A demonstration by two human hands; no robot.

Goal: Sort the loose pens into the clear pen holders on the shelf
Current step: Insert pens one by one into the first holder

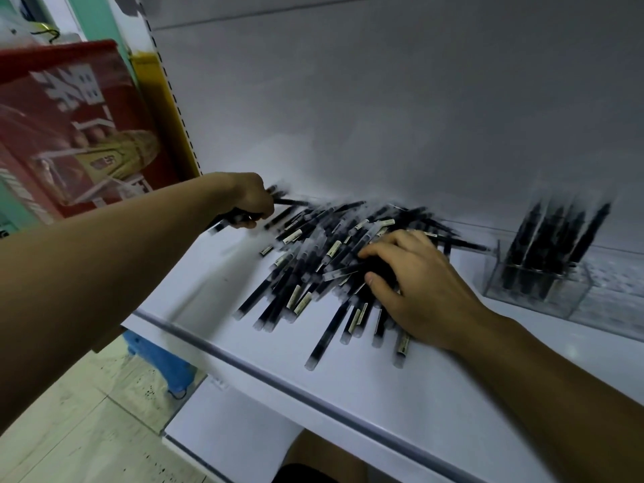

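Your left hand (252, 202) reaches to the back left of the shelf (383, 385), close to the back panel (383, 116). Its fingers are curled tight round a bundle of pens (291, 202), whose dark ends stick out on both sides of your fist. The bundle sits just at the far left edge of the pile of loose pens (306, 273).

That pile lies in the middle of the shelf. It is a tangled heap of black pens with clear caps and small labels, fanning out towards the front edge.

Your right hand (418, 287) lies on the right side of the pile, palm down. Its fingers and thumb are curved round a clutch of pens (380, 270) at the top of the heap. Motion blur hides how many you have there.

The clear pen holder (543, 294) stands at the right end of the shelf, near the back and apart from the pile. Its standing pens (550, 245) are black and lean slightly.

Beyond the shelf's left edge a red printed box (69, 127) stands. Below the front edge you see a blue stool (163, 360) on the tiled floor (69, 430).
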